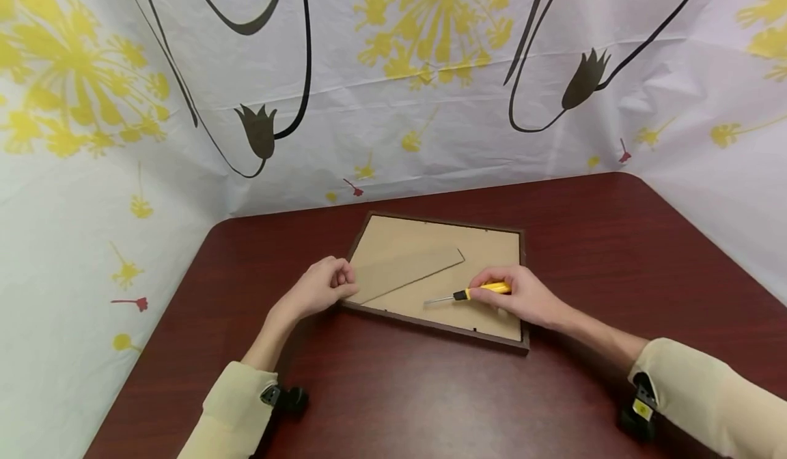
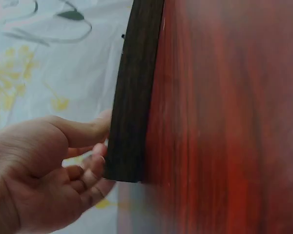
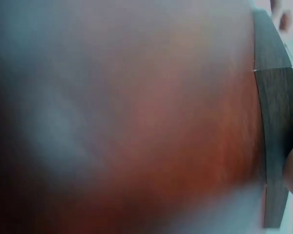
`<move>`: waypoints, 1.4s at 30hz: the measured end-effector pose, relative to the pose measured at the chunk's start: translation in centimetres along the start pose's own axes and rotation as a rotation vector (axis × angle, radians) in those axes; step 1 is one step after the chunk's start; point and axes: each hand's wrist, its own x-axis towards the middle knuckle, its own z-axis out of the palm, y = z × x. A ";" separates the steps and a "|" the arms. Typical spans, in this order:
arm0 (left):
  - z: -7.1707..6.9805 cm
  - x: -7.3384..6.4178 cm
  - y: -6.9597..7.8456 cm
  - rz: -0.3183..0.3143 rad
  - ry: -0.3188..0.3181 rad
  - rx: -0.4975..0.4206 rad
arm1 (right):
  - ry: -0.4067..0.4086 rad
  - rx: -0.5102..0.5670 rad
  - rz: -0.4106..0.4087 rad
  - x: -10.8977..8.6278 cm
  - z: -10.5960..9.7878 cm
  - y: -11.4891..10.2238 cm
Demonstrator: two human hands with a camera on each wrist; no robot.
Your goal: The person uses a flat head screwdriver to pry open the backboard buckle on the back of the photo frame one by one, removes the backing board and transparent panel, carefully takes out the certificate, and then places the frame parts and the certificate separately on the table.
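Observation:
A picture frame [image 1: 430, 323] with a dark brown rim lies face down on the table, its beige backing board [image 1: 406, 240] upward. A long flap [image 1: 412, 268] is outlined in the board. My left hand [image 1: 322, 287] rests at the frame's near left corner, thumb over the edge and fingers loosely bent; in the left wrist view the hand [image 2: 53, 170] is beside the dark rim [image 2: 132, 97]. My right hand [image 1: 516, 296] holds a yellow and black screwdriver [image 1: 494, 287] above the board, its metal shaft pointing left. The right wrist view is blurred, with the rim [image 3: 278, 112] at its right edge.
The frame lies on a reddish-brown wooden table [image 1: 418, 397] with rounded far corners. A white curtain [image 1: 344, 131] with yellow and dark flower prints hangs behind it and at both sides. Small dark fasteners [image 1: 475, 329] sit along the frame's inner rim.

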 end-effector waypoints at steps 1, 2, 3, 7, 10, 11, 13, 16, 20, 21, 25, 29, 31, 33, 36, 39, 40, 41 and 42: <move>0.1 -0.3 0.3 0.001 -0.008 0.016 | -0.008 -0.003 -0.006 0.3 -0.4 0.3; 0.2 -0.5 0.7 -0.003 -0.016 0.030 | -0.015 -0.007 -0.008 0.7 -0.7 0.5; 0.3 -0.8 1.0 -0.001 -0.025 0.046 | -0.023 -0.011 -0.009 1.0 -1.1 0.8; 0.8 -1.8 2.1 -0.010 -0.053 0.081 | -0.050 -0.009 0.006 2.3 -2.2 1.7; 1.1 -2.3 2.7 -0.019 -0.066 0.074 | -0.062 0.007 0.023 3.0 -2.6 2.1; 1.1 -2.4 2.8 -0.018 -0.068 0.070 | -0.065 0.014 0.025 3.1 -2.7 2.3; 1.2 -2.4 2.9 -0.008 -0.071 0.062 | -0.063 0.023 0.031 3.3 -2.8 2.3; 1.3 -2.1 2.8 0.024 -0.068 0.056 | -0.045 0.020 0.041 3.0 -2.6 2.1; 1.3 -1.1 2.4 0.068 -0.060 0.055 | 0.008 -0.011 0.067 1.9 -2.0 1.0; 1.2 -0.8 2.2 0.082 -0.056 0.055 | 0.024 -0.020 0.074 1.6 -1.8 0.7; 0.9 0.6 1.4 0.106 -0.053 0.027 | 0.069 -0.024 0.099 0.5 -1.0 -0.3; 0.8 1.2 0.8 0.091 -0.058 0.007 | 0.062 0.002 0.108 -0.1 -0.6 -0.6; 1.0 1.2 0.8 0.098 -0.054 0.010 | 0.053 0.003 0.106 -0.2 -0.7 -0.5; 1.2 0.9 1.1 0.110 -0.051 0.016 | 0.046 0.005 0.111 -0.2 -1.2 -0.2; 1.6 0.2 1.5 0.109 -0.051 0.008 | 0.026 -0.001 0.122 0.0 -1.8 0.2; 1.9 -0.5 2.1 0.092 -0.059 0.022 | 0.002 0.022 0.144 -0.1 -2.2 0.4; 1.9 -0.7 2.2 0.085 -0.062 0.034 | -0.006 0.030 0.146 -0.1 -2.2 0.4; 2.0 -0.8 2.4 0.074 -0.066 0.047 | -0.013 0.040 0.149 -0.1 -2.2 0.3; 1.9 -0.9 2.5 0.066 -0.068 0.060 | -0.019 0.051 0.156 -0.1 -2.1 0.3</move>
